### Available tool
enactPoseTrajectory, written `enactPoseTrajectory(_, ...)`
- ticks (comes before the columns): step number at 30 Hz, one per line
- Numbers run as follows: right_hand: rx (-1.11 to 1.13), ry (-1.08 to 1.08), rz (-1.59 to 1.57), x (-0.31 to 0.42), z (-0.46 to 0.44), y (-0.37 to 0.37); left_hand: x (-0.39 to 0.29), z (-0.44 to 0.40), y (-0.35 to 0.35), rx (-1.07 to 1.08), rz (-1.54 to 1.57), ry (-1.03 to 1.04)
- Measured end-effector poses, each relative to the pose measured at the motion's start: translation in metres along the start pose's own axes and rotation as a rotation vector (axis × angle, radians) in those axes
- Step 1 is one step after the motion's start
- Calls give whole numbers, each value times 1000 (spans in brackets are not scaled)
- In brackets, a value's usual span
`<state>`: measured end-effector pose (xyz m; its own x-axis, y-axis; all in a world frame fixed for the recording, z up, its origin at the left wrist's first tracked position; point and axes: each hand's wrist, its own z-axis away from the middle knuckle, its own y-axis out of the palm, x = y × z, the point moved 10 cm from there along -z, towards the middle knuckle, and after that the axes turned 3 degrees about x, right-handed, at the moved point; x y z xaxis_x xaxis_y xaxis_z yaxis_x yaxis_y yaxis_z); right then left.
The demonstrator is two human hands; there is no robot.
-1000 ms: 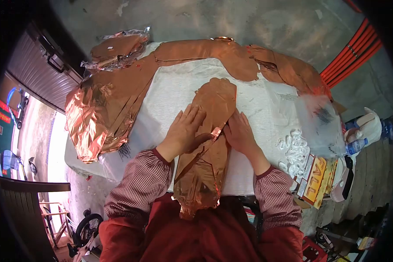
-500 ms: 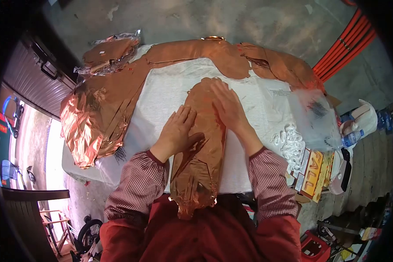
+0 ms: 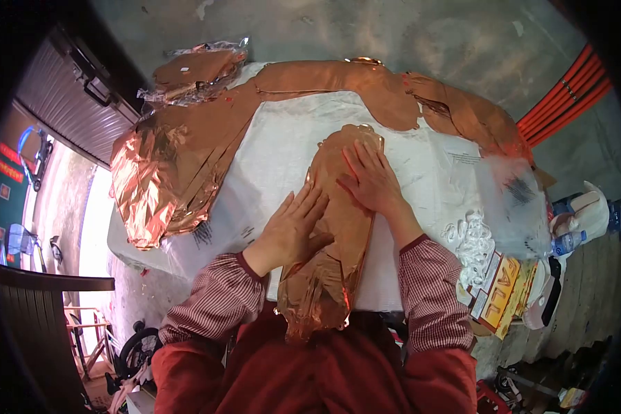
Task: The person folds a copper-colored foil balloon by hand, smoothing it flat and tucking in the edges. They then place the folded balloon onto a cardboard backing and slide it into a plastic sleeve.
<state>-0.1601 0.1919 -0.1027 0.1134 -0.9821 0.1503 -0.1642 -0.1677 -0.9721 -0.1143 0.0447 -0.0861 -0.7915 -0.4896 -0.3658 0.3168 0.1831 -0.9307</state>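
Note:
A long, flat copper-coloured foil balloon lies lengthwise in front of me, its creased lower end reaching my clothes. My left hand rests flat on its left edge, fingers stretched toward the far end and the thumb across the foil. Higher up, my right hand presses on its right side with the fingers spread. Neither hand grips anything. Beneath the balloon is a white padded sheet over the work surface.
More copper foil pieces line the far and left sides, near a plastic-wrapped bundle. At right lie a clear plastic bag, white ribbon loops, a yellow box and a water bottle. Orange-red poles stand beyond.
The view has shifted, so the surroundings sit farther right. Both hands have slid slightly toward me over the foil. The dark fold by my left thumb looks flatter now.

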Motion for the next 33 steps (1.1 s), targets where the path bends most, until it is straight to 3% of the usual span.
enactPoseTrajectory(10,-19,14,14,-2,-1,3,3,40,-6,7,153,-44)
enactPoseTrajectory(12,-40,1,2,-3,-1,1,6,29,-31,-225,126,10)
enactPoseTrajectory(19,-93,-26,25,-3,-2,1,-30,67,-38,-214,181,-4)
enactPoseTrajectory(21,-125,-40,35,-3,0,0,-32,87,-33,-234,106,-97)
enactPoseTrajectory(22,-118,-39,33,-3,0,0,-38,93,-39,-308,87,-101)
enactPoseTrajectory(33,-49,-5,-7,0,2,-1,-40,118,-23,-277,35,-192)
